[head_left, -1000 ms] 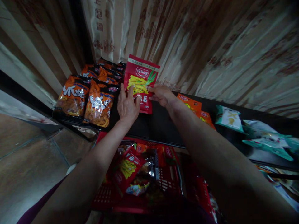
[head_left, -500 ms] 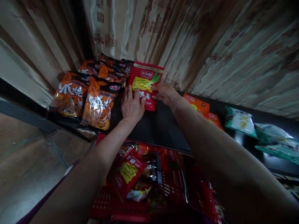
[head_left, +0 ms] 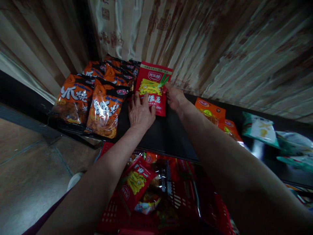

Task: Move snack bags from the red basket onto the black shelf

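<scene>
A red snack bag [head_left: 154, 76] with yellow sticks and a green scallion printed on it leans at the back of a dark shelf, against the curtain side. My left hand [head_left: 140, 111] lies with spread fingers at the bag's lower left, its fingertips over the front. At the bag's right edge, my right hand [head_left: 175, 97] has its fingers bent and pinching the side. Just left of the red bag stand orange snack bags [head_left: 105, 107] in rows, several of them.
Below the shelf [head_left: 166, 137] sits a red basket [head_left: 110, 212] holding mixed snack packs, including a similar red bag [head_left: 134, 182]. Orange packs [head_left: 211, 111] and green-white packs [head_left: 260, 129] lie to the right. A patterned curtain [head_left: 195, 42] hangs behind.
My right hand's fingers have shifted from the bag's front to its right edge. The red bag stands slightly more upright and a little further right. My left hand remains on it.
</scene>
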Motion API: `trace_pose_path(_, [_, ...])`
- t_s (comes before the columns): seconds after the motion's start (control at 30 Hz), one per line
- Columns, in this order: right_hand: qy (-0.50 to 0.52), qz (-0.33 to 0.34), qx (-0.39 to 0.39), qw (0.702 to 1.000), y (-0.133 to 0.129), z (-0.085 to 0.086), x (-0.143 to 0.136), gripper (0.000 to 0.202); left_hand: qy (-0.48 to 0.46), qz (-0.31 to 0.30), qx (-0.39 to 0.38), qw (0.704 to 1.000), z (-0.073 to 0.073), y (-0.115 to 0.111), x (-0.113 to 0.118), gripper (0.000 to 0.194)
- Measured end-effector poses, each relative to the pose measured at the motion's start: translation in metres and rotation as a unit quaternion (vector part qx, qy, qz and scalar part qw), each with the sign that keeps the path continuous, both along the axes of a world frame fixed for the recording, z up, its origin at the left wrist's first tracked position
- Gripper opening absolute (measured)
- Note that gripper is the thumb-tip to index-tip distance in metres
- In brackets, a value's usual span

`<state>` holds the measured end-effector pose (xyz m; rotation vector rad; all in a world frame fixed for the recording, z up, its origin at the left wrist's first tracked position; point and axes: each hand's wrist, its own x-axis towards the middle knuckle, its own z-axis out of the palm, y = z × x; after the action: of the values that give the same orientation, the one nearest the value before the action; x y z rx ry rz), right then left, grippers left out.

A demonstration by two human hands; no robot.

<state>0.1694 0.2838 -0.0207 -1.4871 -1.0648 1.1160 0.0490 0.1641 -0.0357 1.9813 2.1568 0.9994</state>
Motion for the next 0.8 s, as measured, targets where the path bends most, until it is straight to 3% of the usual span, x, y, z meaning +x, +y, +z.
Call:
trace_pose_path(0.17, [0.087, -0.052, -0.013, 0.995, -0.001, 0.005, -0.011, 0.033, -0.023, -0.002, 0.009, 1.0, 0.0, 0.001, -0.001, 0.049])
trace_pose_path(0.4, [0.161, -0.066, 0.039, 0.984, 0.002, -0.005, -0.013, 0.037, -0.027, -0.005, 0.03, 0.999, -0.001, 0.002, -0.002, 0.046])
trace_pose_path(0.8, [0.156, -0.014, 0.038, 0.987, 0.02, -0.018, 0.002, 0.034, -0.046, -0.022, 0.017, 0.999, -0.005, 0.006, -0.003, 0.047])
